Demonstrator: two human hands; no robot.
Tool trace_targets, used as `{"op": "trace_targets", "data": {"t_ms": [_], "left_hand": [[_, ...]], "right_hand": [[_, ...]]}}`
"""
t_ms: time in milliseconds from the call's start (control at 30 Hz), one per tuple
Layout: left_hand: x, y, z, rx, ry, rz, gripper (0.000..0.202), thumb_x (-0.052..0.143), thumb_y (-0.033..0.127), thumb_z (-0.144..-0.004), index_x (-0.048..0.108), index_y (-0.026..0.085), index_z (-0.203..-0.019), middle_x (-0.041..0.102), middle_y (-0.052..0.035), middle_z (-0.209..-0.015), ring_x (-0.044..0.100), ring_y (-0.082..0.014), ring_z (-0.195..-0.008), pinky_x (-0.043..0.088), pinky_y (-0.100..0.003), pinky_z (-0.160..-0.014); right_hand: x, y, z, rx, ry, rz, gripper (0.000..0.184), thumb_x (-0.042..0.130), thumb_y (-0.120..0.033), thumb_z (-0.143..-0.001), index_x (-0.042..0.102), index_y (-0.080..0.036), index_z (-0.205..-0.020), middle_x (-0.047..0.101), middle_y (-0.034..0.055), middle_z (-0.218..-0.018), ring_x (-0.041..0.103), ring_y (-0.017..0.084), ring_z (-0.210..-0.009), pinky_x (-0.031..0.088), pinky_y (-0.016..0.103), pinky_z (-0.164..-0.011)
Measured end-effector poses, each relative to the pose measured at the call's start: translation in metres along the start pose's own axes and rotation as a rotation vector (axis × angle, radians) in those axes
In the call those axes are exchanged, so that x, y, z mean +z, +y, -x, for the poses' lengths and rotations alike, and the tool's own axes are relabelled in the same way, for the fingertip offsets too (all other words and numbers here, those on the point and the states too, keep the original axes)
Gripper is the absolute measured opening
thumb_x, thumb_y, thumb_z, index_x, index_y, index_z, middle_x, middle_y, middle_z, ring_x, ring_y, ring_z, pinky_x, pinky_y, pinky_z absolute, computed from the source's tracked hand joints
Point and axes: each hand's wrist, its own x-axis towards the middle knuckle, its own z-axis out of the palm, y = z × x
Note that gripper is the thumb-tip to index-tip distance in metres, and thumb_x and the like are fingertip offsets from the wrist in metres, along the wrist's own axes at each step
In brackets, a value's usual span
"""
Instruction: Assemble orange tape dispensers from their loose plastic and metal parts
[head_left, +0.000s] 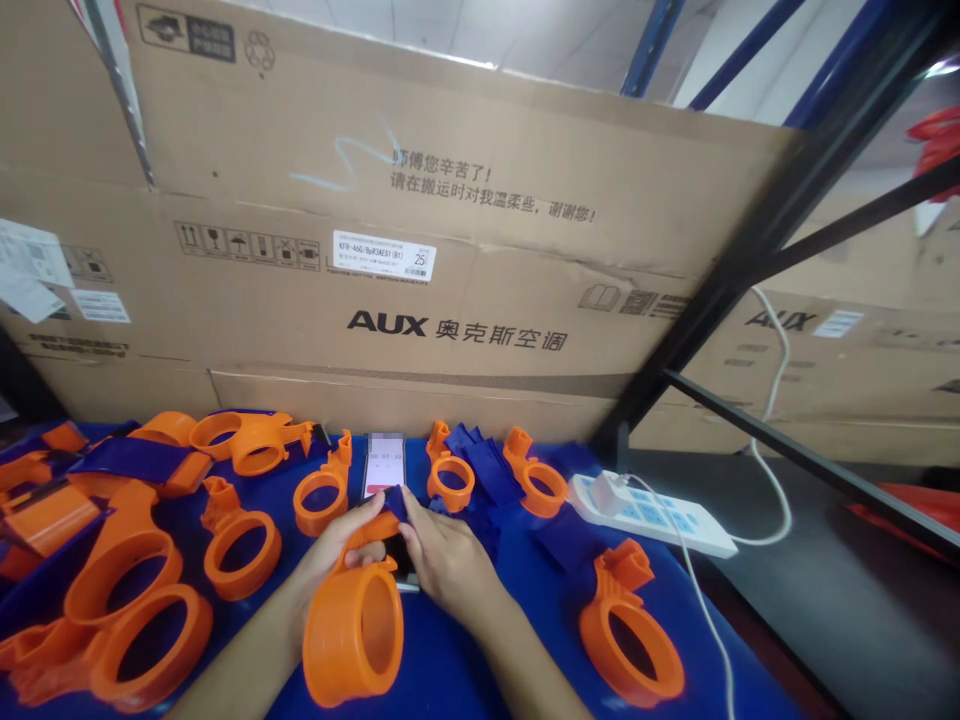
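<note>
My left hand [334, 545] is closed round the stem of a large orange plastic ring part [354, 630], whose ring faces me near the table's front edge. My right hand [444, 555] pinches a small dark blue piece [395, 502] at the top of that same part. Both hands meet just in front of a phone [384, 465] lying flat with a timer on its screen. Several more orange ring parts lie around, such as the one [240, 545] to the left of my left hand.
The blue table [465, 670] holds a pile of blue pieces [487, 470], orange rings on both sides and a white power strip [652, 510] with a cable at the right. Large cardboard boxes [420, 260] stand behind. A dark metal rack frame [757, 260] rises at the right.
</note>
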Motion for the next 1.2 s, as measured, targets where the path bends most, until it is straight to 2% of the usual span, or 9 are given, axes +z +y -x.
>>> {"op": "trace_targets", "data": {"t_ms": [100,200,333,467,633,833,1000,1100,1200], "left_hand": [[-0.002,0.002,-0.001,-0.173,-0.049,0.047,0.054,0.075,0.059,-0.081,0.048,0.021,-0.052,0.034,0.0064,-0.035,0.041,-0.0100,-0.030,0.036,-0.022,-0.036],[-0.001,0.007,0.000,-0.216,-0.082,0.050,0.052,0.074,0.060,-0.081,0.052,0.020,-0.056,0.035,0.0056,-0.034,0.041,-0.0091,-0.031,0.033,-0.019,-0.036],[0.002,0.014,0.004,-0.230,-0.088,0.052,0.051,0.076,0.059,-0.080,0.054,0.019,-0.057,0.036,0.0048,-0.032,0.042,-0.0091,-0.032,0.033,-0.018,-0.038],[0.009,0.014,0.008,-0.158,-0.074,0.057,0.048,0.078,0.056,-0.080,0.055,0.019,-0.061,0.037,0.0061,-0.034,0.040,-0.0077,-0.033,0.035,-0.017,-0.040],[0.022,0.004,0.012,0.153,0.004,-0.012,0.032,0.085,0.043,-0.077,0.063,0.022,-0.088,0.042,0.0102,-0.037,0.044,-0.0086,-0.035,0.041,-0.017,-0.043],[0.029,-0.006,0.013,0.291,0.047,-0.181,0.036,0.079,0.051,-0.081,0.065,0.021,-0.095,0.040,0.0110,-0.036,0.038,-0.0079,-0.032,0.043,-0.019,-0.042],[0.029,-0.010,0.014,0.350,0.064,-0.270,0.039,0.080,0.049,-0.081,0.067,0.017,-0.099,0.045,0.0104,-0.042,0.037,-0.0054,-0.032,0.045,-0.019,-0.041],[0.030,-0.010,0.015,0.369,0.056,-0.291,0.040,0.081,0.047,-0.080,0.068,0.016,-0.103,0.052,0.0084,-0.048,0.037,-0.0040,-0.032,0.045,-0.019,-0.040],[0.030,-0.011,0.017,0.357,0.044,-0.265,0.038,0.081,0.045,-0.081,0.068,0.016,-0.101,0.050,0.0092,-0.048,0.034,-0.0031,-0.032,0.046,-0.019,-0.039]], "right_hand": [[0.003,0.000,0.002,-0.005,0.007,-0.005,0.055,0.041,-0.020,-0.106,0.032,-0.013,-0.160,0.076,0.0179,-0.118,0.078,0.026,-0.095,0.066,0.037,-0.084],[0.005,0.000,0.003,-0.003,0.003,-0.019,0.058,0.041,-0.020,-0.106,0.027,-0.013,-0.161,0.072,0.0191,-0.127,0.076,0.027,-0.103,0.066,0.039,-0.086],[0.006,-0.004,0.003,0.017,0.007,-0.034,0.058,0.040,-0.020,-0.106,0.027,-0.014,-0.162,0.072,0.0185,-0.127,0.076,0.027,-0.104,0.066,0.039,-0.087],[0.003,-0.005,0.001,0.041,0.026,-0.065,0.056,0.040,-0.020,-0.106,0.029,-0.016,-0.161,0.074,0.0165,-0.122,0.078,0.025,-0.095,0.066,0.038,-0.084],[-0.002,-0.003,-0.001,0.080,0.066,-0.080,0.057,0.053,-0.028,-0.103,0.039,-0.018,-0.157,0.079,0.0116,-0.102,0.078,0.024,-0.083,0.066,0.036,-0.078],[-0.003,-0.004,0.003,0.023,0.179,-0.014,0.057,0.058,-0.021,-0.096,0.046,-0.016,-0.151,0.079,0.0133,-0.105,0.079,0.025,-0.085,0.067,0.037,-0.077],[-0.002,-0.002,0.004,-0.057,0.244,0.064,0.056,0.056,-0.014,-0.091,0.050,-0.013,-0.147,0.079,0.0122,-0.097,0.079,0.023,-0.075,0.067,0.034,-0.068],[-0.003,-0.001,0.003,-0.108,0.252,0.101,0.059,0.054,-0.011,-0.090,0.046,-0.011,-0.149,0.079,0.0135,-0.098,0.079,0.024,-0.079,0.067,0.034,-0.069],[-0.005,-0.002,0.002,-0.133,0.222,0.121,0.060,0.051,-0.010,-0.092,0.042,-0.010,-0.152,0.079,0.0138,-0.097,0.079,0.025,-0.083,0.067,0.035,-0.071]]}}
